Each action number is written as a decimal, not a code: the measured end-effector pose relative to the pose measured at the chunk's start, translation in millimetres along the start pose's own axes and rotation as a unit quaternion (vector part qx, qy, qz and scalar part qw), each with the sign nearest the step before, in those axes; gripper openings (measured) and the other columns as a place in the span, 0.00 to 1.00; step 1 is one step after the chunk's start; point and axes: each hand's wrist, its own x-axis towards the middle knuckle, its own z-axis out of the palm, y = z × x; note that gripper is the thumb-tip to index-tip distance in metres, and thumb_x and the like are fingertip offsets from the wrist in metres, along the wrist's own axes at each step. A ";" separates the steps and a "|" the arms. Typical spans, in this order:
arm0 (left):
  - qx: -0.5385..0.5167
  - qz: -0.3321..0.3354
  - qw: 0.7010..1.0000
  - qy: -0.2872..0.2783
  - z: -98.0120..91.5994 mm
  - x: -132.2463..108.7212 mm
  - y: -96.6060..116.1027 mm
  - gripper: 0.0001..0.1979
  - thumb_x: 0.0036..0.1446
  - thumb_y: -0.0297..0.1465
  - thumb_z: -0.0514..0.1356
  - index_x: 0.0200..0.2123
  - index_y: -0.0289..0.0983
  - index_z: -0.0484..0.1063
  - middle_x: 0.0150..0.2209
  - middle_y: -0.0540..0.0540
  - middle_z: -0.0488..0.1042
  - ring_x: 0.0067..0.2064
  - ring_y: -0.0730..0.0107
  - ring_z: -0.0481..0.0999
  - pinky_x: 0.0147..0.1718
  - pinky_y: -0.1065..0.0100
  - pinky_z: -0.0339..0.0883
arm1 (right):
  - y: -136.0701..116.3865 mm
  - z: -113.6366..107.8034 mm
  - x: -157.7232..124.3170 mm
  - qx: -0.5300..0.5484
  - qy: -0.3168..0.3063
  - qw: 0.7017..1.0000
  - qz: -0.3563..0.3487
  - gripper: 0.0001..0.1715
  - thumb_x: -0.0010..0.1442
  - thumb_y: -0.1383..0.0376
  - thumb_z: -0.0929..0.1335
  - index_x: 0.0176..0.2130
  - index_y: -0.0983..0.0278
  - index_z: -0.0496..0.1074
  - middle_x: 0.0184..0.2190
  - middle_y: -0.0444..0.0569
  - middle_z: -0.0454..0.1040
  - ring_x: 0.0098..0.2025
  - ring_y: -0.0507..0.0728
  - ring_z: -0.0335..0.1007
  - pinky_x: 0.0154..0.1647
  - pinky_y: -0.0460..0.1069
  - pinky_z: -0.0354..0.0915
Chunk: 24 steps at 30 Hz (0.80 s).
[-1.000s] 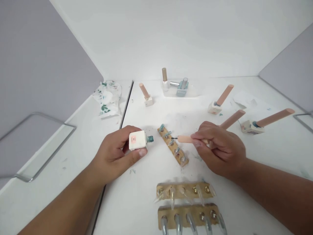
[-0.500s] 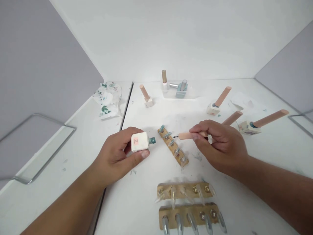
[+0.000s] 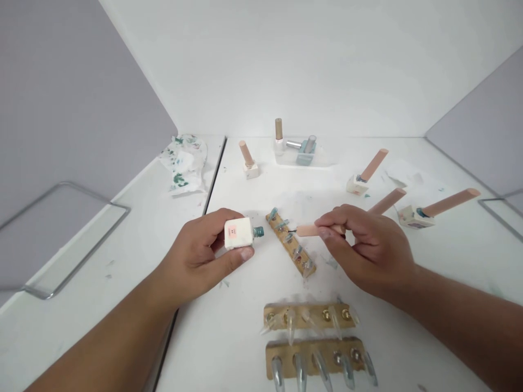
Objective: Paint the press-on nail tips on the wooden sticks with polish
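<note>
My left hand [image 3: 204, 250] is closed round a white nail polish bottle [image 3: 241, 233], tipped on its side with its teal-stained neck facing right. Between the fingers of my right hand [image 3: 363, 245] is the peach-coloured handle of a nail polish brush [image 3: 308, 231]. The brush's dark bristles point left, at a small bluish nail tip on the slanted wooden strip [image 3: 289, 243]; whether they touch it I cannot tell. Several nail tips stand along that strip.
Two more wooden strips lie nearer me, one with clear nail tips [image 3: 291, 324], one with silvery ones [image 3: 300, 370]. Capped bottles [image 3: 357, 184] stand around. A clear tray [image 3: 304, 159] sits at the back, a stained tissue [image 3: 186, 166] at the left.
The whole view has shifted slightly. The brush tip sits a little lower against the nail tip on the slanted strip. Both hands keep their hold.
</note>
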 end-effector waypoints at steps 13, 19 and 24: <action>0.006 0.008 1.000 0.005 1.2 0.8 -1.7 0.08 0.60 0.36 0.62 0.39 0.38 0.71 0.27 0.51 0.67 0.26 0.75 0.62 0.23 0.72 0.58 | 1.8 0.6 1.7 0.026 -0.023 0.997 -0.073 0.08 0.61 0.74 0.64 0.34 0.61 0.67 0.18 0.37 0.66 0.20 0.47 0.62 0.23 0.46 0.57; 0.003 0.013 1.000 0.006 1.6 0.3 -1.6 0.07 0.60 0.35 0.61 0.38 0.38 0.71 0.27 0.52 0.67 0.27 0.75 0.62 0.24 0.72 0.58 | 5.2 -1.0 0.9 -0.012 -0.015 0.998 -0.068 0.08 0.61 0.73 0.64 0.33 0.61 0.66 0.17 0.37 0.65 0.19 0.48 0.62 0.22 0.46 0.56; 0.010 0.006 1.000 0.004 1.3 0.2 -1.3 0.09 0.60 0.36 0.61 0.39 0.37 0.71 0.27 0.51 0.67 0.27 0.74 0.63 0.24 0.72 0.59 | 4.3 2.8 1.4 0.024 -0.042 0.994 -0.096 0.08 0.61 0.74 0.64 0.35 0.61 0.66 0.17 0.37 0.65 0.20 0.48 0.63 0.25 0.46 0.58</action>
